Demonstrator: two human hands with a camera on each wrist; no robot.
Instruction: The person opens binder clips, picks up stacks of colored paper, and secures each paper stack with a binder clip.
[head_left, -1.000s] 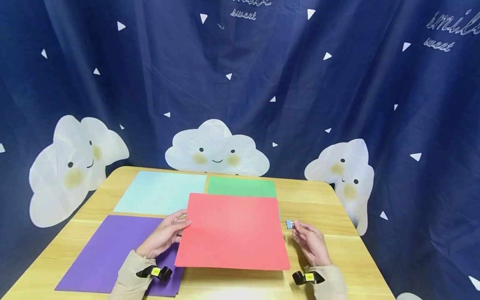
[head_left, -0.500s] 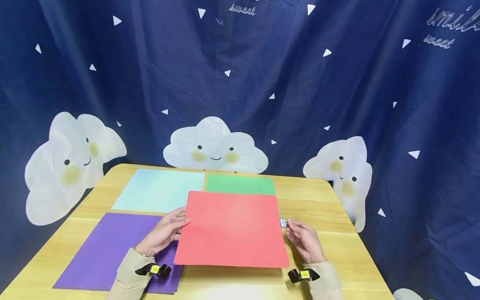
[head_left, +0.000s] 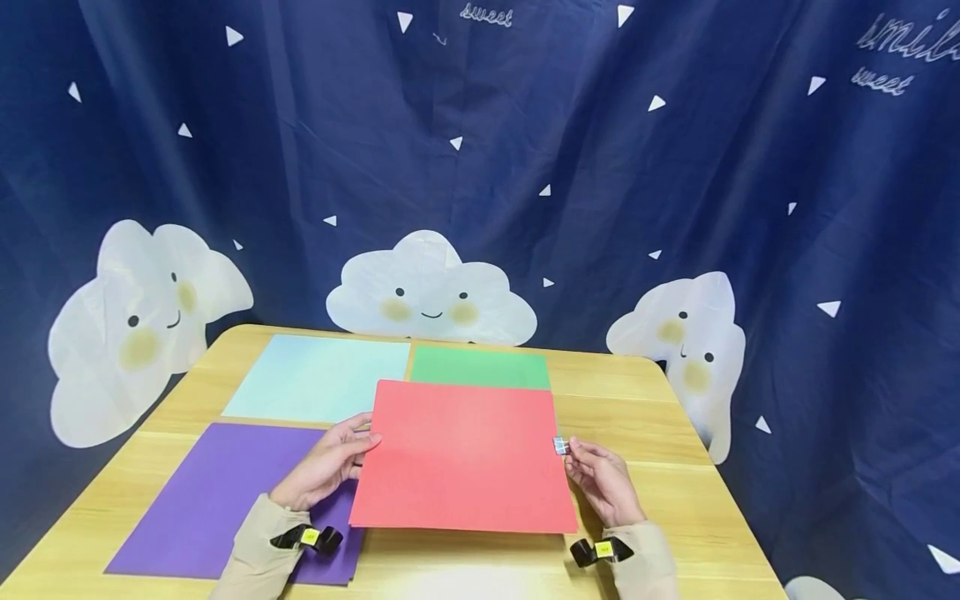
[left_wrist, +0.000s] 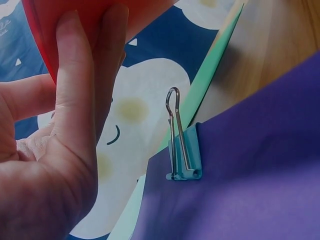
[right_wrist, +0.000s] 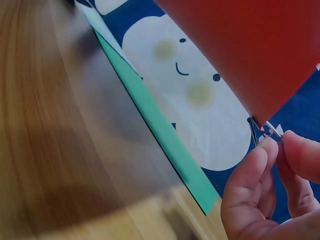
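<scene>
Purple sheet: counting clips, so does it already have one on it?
Yes, the left wrist view shows a blue clip clamped on the purple sheet's edge.

The red sheet (head_left: 462, 454) hides most of the green sheet (head_left: 480, 367); the clip (head_left: 560, 446) at its right edge looks too small to make out

The left hand (head_left: 330, 467) holds the red paper (head_left: 461, 454) by its left edge; the right hand (head_left: 603, 483) pinches a small clip (head_left: 561, 446) at its right edge.

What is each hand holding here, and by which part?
Left hand grips the red sheet by its left edge; right hand pinches a small binder clip by its wire handles at the sheet's right edge.
</scene>
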